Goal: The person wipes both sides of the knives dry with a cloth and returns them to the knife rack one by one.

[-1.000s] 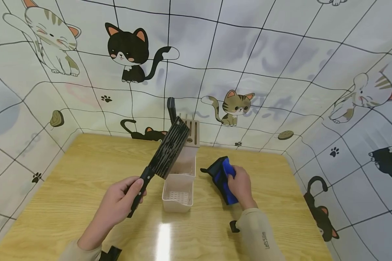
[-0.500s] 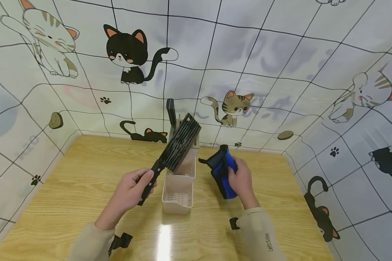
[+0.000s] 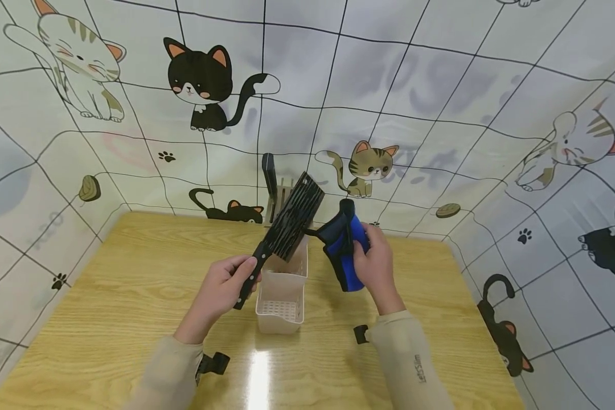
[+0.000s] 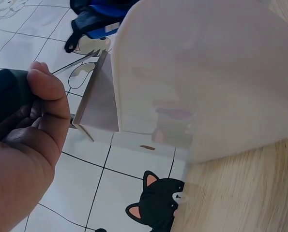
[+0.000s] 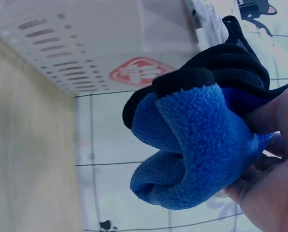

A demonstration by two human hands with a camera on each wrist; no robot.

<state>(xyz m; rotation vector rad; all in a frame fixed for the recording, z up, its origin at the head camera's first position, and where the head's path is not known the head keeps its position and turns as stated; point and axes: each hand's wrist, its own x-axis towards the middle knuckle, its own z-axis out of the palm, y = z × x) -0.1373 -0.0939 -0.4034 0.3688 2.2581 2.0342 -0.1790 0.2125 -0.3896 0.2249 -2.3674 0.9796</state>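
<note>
My left hand (image 3: 220, 293) grips the black riveted handle of a cleaver (image 3: 293, 219). Its broad blade, dark with pale wavy streaks, points up and right over the holder. In the left wrist view, fingers curl round the dark handle (image 4: 8, 94). My right hand (image 3: 376, 262) pinches a folded, fuzzy blue cloth (image 5: 197, 140) with black edging and a black loop. The cloth stands just right of the blade, its loop reaching the blade's edge in the head view. Behind the blade, part of the off-white knife holder (image 3: 279, 324) is hidden.
A black-handled knife (image 3: 269, 173) stands in the holder's slotted rear part. Two open bins step down toward the front, with perforated floors. The wooden table (image 3: 133, 296) meets cat-printed tiled sheeting (image 3: 415, 131) at the back and sides. Black straps hang from both wrists.
My left hand has moved right and up, carrying the cleaver across the holder. My right hand has lifted the cloth up and slightly left, so cloth and blade are closer together.
</note>
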